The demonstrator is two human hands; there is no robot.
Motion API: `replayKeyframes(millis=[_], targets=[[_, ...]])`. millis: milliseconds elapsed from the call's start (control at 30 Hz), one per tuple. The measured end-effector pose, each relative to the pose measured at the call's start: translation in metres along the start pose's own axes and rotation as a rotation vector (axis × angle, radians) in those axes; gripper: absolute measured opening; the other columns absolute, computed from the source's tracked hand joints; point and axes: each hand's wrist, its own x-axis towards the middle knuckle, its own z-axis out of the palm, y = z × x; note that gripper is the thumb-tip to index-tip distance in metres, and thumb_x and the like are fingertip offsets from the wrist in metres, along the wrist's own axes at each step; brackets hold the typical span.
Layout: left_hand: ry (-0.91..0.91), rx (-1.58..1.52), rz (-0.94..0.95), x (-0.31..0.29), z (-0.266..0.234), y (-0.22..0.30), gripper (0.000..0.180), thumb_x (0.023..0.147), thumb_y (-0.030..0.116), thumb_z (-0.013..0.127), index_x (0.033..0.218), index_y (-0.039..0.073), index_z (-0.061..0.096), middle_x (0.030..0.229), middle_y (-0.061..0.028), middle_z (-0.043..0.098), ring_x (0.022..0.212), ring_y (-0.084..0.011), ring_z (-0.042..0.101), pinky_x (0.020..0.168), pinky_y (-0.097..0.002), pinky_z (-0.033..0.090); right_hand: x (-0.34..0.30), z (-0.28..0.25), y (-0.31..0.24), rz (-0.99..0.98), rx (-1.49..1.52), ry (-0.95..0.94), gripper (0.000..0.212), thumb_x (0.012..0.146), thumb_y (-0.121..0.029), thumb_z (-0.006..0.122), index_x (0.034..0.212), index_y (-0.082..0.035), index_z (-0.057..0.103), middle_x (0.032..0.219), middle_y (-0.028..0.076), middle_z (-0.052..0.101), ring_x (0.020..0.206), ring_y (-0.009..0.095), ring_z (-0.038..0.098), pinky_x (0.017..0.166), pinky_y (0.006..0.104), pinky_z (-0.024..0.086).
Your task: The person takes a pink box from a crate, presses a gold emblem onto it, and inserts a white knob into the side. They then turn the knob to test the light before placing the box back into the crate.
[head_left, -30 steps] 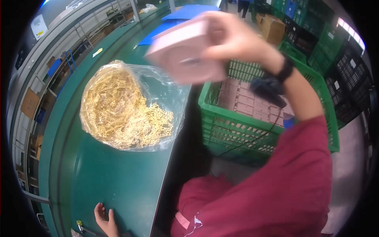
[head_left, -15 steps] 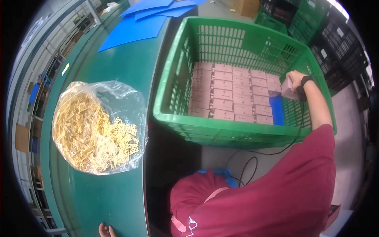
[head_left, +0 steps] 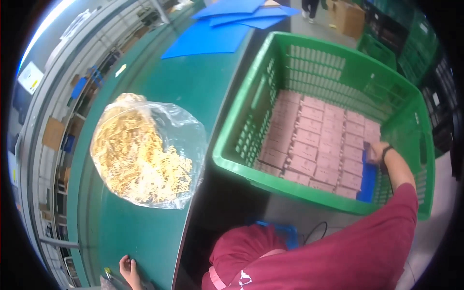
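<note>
My right hand [head_left: 380,152] reaches down into a green plastic crate [head_left: 314,193] on the right. Its fingers are closed on a small pink box [head_left: 370,153], slightly blurred and partly hidden by the hand. Beside it, rows of similar pink boxes [head_left: 304,152] fill most of the crate's floor. A strip of blue sheet [head_left: 368,181] shows under and near the held box. My left hand [head_left: 128,267] rests at the near end of the green tabletop, holding nothing, with its fingers loosely apart.
A clear plastic bag [head_left: 195,145] of small gold-coloured pieces [head_left: 140,154] lies on the green table [head_left: 145,232]. Blue sheets [head_left: 208,38] lie at its far end. More crates [head_left: 420,53] and a cardboard box [head_left: 349,20] stand behind. A person's feet [head_left: 309,17] show at the top.
My right hand has lowered the pink box from the crate's right side onto the blue strip beside the rows. The view has shifted, showing more of my left hand.
</note>
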Motion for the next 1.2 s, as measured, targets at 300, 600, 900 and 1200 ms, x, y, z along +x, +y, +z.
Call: replayKeyframes(millis=[300,600,900,1200], targets=[[0.08,-0.089,-0.032,-0.008,0.029,0.031,0.023,0.087,0.004,0.058,0.109,-0.002,0.055,0.09,0.0,0.053,0.081,-0.0072,0.048,0.075,-0.0189,0.04,0.062,0.06,0.024,0.194,-0.158,0.139,0.02,0.08,-0.017,0.057,0.097,-0.009,0.064,0.096,0.017,0.065,0.093,0.029,0.064,0.076,0.0411,0.053],[0.112,-0.083,0.008,-0.005,0.032,0.013,0.02,0.089,0.005,0.056,0.108,0.0,0.056,0.092,0.0002,0.053,0.082,-0.007,0.047,0.074,-0.0193,0.039,0.062,0.036,-0.023,0.205,-0.13,-0.354,0.033,0.078,-0.022,0.059,0.105,-0.004,0.065,0.109,0.018,0.063,0.1,0.031,0.062,0.083,0.0402,0.051],[0.091,0.075,0.032,-0.007,0.019,0.05,0.023,0.077,0.003,0.065,0.099,0.0,0.058,0.094,-0.0058,0.056,0.088,-0.014,0.054,0.079,-0.0252,0.044,0.036,-0.208,-0.199,-0.4,0.521,0.906,0.017,0.079,-0.009,0.059,0.093,0.001,0.063,0.086,0.017,0.066,0.08,0.023,0.065,0.072,0.033,0.05],[0.137,-0.004,0.015,-0.021,0.024,0.063,0.025,0.076,0.005,0.066,0.099,0.0,0.06,0.089,-0.0056,0.059,0.084,-0.0134,0.056,0.074,-0.0257,0.047,-0.088,-0.364,-0.467,-1.284,0.429,0.636,0.016,0.082,-0.004,0.058,0.096,0.001,0.061,0.084,0.015,0.066,0.078,0.024,0.066,0.07,0.0308,0.05]])
